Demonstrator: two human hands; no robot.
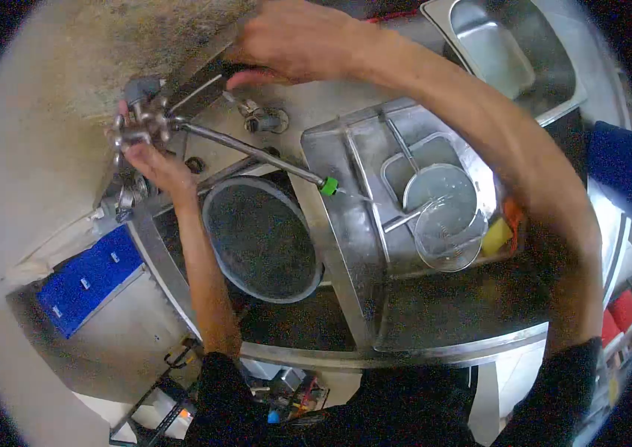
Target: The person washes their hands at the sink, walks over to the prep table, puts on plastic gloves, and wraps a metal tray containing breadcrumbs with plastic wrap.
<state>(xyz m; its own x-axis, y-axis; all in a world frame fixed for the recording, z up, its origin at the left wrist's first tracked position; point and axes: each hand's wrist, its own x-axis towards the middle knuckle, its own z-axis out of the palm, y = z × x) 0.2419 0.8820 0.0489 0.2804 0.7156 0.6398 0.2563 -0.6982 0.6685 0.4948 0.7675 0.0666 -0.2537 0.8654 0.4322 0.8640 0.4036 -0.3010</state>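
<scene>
My left hand (158, 165) is wrapped around the body of a metal faucet (148, 123) at the wall. From it a long spout (253, 153) with a green tip (329, 186) reaches over the sink divider, and a thin stream of water leaves the tip. My right hand (286, 45) is raised by the wall, fingers curled and slightly blurred. A thin metal rod (198, 95) runs from the faucet towards its thumb; what the fingers hold, if anything, is hidden. Two round strainers (441, 186) lie overlapping in the right sink basin (335, 160).
A grey round tub (212, 223) stands in the left basin. Beside the strainers lie a yellow sponge (496, 237) and an orange item (513, 216). A metal pan (491, 56) is at the upper right. A second tap fitting (264, 119) stands behind the spout. A blue cloth-like piece (92, 279) hangs left.
</scene>
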